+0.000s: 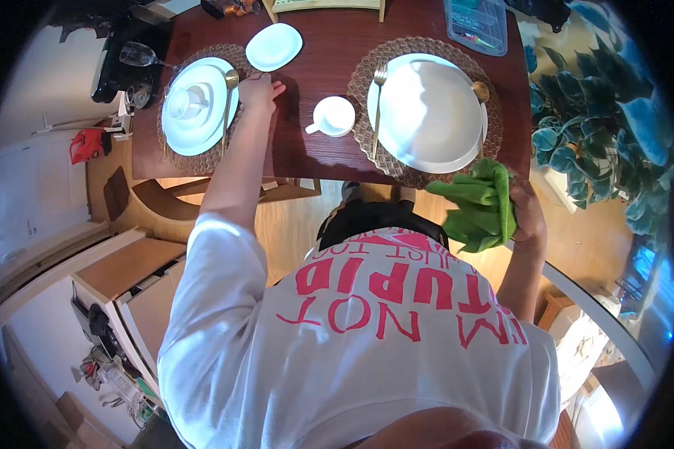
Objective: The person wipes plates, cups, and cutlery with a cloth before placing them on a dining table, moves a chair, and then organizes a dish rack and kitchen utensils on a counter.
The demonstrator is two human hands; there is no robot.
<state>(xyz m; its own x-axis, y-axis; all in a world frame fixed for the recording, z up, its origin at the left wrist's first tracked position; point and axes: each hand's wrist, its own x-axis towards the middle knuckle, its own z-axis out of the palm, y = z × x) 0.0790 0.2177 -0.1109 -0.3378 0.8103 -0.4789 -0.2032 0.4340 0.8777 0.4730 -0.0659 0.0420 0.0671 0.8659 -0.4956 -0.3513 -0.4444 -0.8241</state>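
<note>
My left hand (260, 94) reaches over the right edge of the left woven placemat (188, 163), beside a gold spoon (228, 101). Its fingers are spread, with no object visible in them. Just beyond the fingertips lies a small white plate (274, 47); whether they touch it is unclear. Stacked white plates (188, 137) sit on that placemat, topped by a cup (183, 104). At the table's front right, my right hand (528, 210) grips a bunched green cloth (480, 207). Near it, a large white plate (427, 112) rests on the right woven placemat (362, 134).
A white cup (335, 117) stands between the placemats. A gold fork (378, 106) and another gold spoon (481, 92) flank the large plate. A wine glass (140, 55) lies tilted at the left. A clear plastic organizer (477, 25) occupies the far right corner; leafy plants (584, 112) stand beyond.
</note>
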